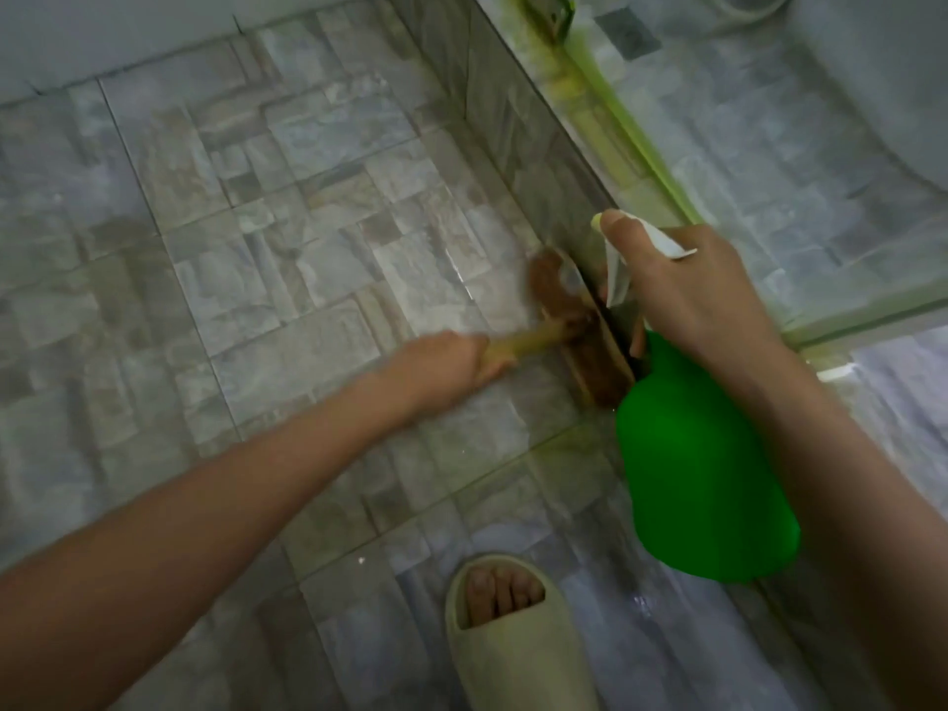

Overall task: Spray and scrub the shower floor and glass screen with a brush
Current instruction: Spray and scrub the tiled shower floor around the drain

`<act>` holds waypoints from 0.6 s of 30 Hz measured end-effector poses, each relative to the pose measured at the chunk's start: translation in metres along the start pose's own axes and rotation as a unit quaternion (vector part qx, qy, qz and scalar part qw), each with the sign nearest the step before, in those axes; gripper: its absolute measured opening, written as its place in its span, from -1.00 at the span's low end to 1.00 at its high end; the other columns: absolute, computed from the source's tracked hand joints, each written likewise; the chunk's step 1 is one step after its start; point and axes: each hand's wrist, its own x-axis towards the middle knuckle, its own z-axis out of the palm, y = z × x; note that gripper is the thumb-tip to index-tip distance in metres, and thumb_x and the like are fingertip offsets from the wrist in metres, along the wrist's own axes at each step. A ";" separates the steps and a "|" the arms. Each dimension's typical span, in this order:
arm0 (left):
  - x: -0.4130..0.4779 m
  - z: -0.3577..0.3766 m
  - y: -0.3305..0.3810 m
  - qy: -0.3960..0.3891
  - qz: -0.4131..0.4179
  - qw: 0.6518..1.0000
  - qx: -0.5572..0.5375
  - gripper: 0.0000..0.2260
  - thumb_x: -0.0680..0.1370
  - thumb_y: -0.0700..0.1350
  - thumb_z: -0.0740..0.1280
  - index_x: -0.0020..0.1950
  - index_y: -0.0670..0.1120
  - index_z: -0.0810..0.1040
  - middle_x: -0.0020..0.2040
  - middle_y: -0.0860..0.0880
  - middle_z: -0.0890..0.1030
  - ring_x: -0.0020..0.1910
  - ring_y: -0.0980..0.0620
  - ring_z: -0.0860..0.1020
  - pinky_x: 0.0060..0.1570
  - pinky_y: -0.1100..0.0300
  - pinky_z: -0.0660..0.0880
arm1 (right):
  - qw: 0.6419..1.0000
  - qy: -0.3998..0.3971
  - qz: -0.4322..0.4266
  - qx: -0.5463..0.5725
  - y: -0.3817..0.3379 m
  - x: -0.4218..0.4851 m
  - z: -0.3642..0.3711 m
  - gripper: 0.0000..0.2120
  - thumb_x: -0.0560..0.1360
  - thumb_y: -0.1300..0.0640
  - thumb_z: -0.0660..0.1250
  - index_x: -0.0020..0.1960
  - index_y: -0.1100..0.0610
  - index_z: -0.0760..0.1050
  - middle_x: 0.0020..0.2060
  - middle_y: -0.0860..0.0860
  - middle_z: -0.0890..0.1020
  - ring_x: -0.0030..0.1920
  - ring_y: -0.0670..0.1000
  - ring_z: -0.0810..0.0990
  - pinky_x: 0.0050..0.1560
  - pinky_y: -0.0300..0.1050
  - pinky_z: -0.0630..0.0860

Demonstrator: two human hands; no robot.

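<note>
- Clearly, the step in hand is the scrubbing. The brown-bristled scrubbing brush with a pale wooden handle has its head in the corner where the grey stone-pattern tiled shower floor meets the foot of the clear glass screen.
- The left hand holds the end of the handle, with the fingers curled round it. The brush head is blurred, so I judge that a stroke along the joint is in progress.
- The right hand grips the neck of the bright green plastic spray bottle with a white trigger head. One finger lies on top of the head, and the nozzle points toward the glass just above the brush. I cannot tell whether a finger presses the trigger, because the hand hides it.
- The bottle hangs above the floor, near the brush but apart from it.
- A pale open-toe slipper with a foot in it stands on the floor below the brush.
- The next move, in my judgement, calls for either a squeeze of the trigger to wet the lower glass or more strokes along this edge. The bristles should press well into the corner. The tiles look wet in places, so careful footing is needed.
</note>
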 end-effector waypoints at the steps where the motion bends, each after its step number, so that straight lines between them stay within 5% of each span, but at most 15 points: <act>1: 0.006 -0.008 -0.004 0.029 -0.028 0.999 -0.018 -0.59 0.60 0.22 0.04 -0.05 -0.09 0.44 -0.18 -0.15 0.52 -0.19 -0.15 0.53 -0.24 0.11 0.39 | 1.000 -0.003 0.004 -0.002 0.002 -0.003 0.001 -0.40 0.58 -0.24 0.19 -0.39 0.22 0.49 -0.66 0.09 0.53 -0.57 -0.04 0.56 -0.39 -0.18 0.44; 4: 0.001 0.002 0.002 0.063 -0.042 0.995 -0.064 -0.59 0.61 0.20 0.04 -0.06 -0.11 0.44 -0.18 -0.16 0.53 -0.24 -0.12 0.49 -0.27 0.11 0.35 | 1.000 -0.011 -0.001 -0.028 0.005 -0.005 0.007 -0.39 0.58 -0.25 0.19 -0.26 0.28 0.56 -0.62 0.09 0.52 -0.59 -0.15 0.52 -0.40 -0.29 0.41; 6: -0.031 0.026 0.014 0.034 -0.026 0.997 -0.060 -0.59 0.60 0.21 0.04 0.01 -0.10 0.45 -0.14 -0.16 0.56 -0.18 -0.15 0.56 -0.25 0.09 0.41 | 0.999 -0.011 -0.004 -0.035 0.004 -0.006 0.014 -0.46 0.60 -0.23 0.20 -0.22 0.25 0.52 -0.56 0.04 0.50 -0.64 -0.24 0.46 -0.58 -0.42 0.31; 10: -0.067 0.047 0.032 0.008 0.007 0.999 0.030 -0.56 0.60 0.24 0.00 0.13 -0.08 0.42 -0.06 -0.15 0.58 -0.10 -0.16 0.58 -0.29 0.15 0.33 | 0.999 -0.028 -0.008 -0.026 0.005 -0.005 0.026 -0.43 0.56 -0.28 0.20 -0.22 0.25 0.49 -0.67 -0.01 0.51 -0.64 -0.10 0.51 -0.56 -0.30 0.38; 15: -0.040 0.019 -0.011 0.068 -0.066 0.993 -0.070 -0.60 0.59 0.24 0.01 -0.05 -0.05 0.41 -0.28 -0.04 0.47 -0.25 -0.09 0.53 -0.33 0.13 0.34 | 0.997 -0.075 -0.029 -0.023 0.013 -0.020 0.030 -0.41 0.58 -0.24 0.21 -0.26 0.26 0.61 -0.60 0.01 0.55 -0.48 -0.04 0.60 -0.44 -0.27 0.43; 18: -0.029 -0.003 -0.068 0.125 -0.137 0.978 -0.098 -0.53 0.59 0.25 0.01 -0.05 -0.11 0.48 -0.19 -0.18 0.57 -0.22 -0.17 0.54 -0.26 0.08 0.43 | 0.995 -0.091 -0.030 0.005 0.026 -0.039 0.026 -0.48 0.57 -0.23 0.23 -0.07 0.22 0.68 -0.37 0.05 0.69 -0.51 0.03 0.61 -0.48 -0.24 0.48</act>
